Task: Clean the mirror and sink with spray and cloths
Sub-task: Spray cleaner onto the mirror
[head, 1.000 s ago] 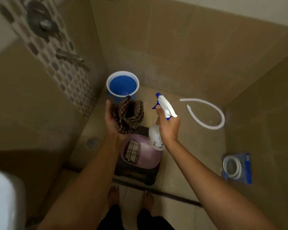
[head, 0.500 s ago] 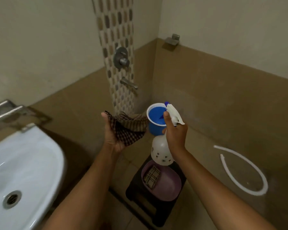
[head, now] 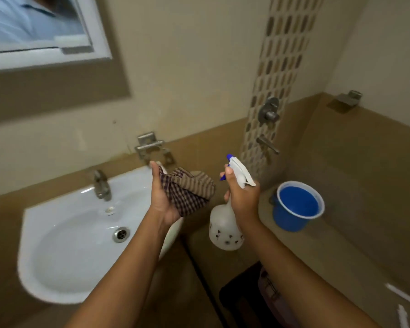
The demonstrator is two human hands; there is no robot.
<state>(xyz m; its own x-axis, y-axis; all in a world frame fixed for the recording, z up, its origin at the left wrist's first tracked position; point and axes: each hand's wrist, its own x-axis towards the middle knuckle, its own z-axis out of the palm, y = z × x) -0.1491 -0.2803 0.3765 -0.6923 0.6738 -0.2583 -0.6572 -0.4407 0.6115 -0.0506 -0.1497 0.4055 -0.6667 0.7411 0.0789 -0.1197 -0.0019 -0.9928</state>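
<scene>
Since half a second ago the view has swung left and up: the sink [head: 81, 233] now fills the lower left where only its edge showed, and the mirror [head: 33, 27] has come into the top left corner. The bucket [head: 296, 207] has shifted to the right of the hands, and the dark stool [head: 242, 301] has dropped to the bottom edge. Both hands keep the same pose. The left hand [head: 162, 200] is cupped, palm up, gripping a bunched checked cloth [head: 187, 190] over the sink's right rim. The right hand [head: 243, 197] is wrapped around the neck of the spray bottle [head: 225, 228], held upright just right of the cloth, a finger at the blue trigger. A tap [head: 101, 184] stands at the back of the sink. Walls are cream above and tan below, with a patterned tile strip [head: 282, 55] carrying shower fittings [head: 268, 113]. The frame is slightly blurred.
</scene>
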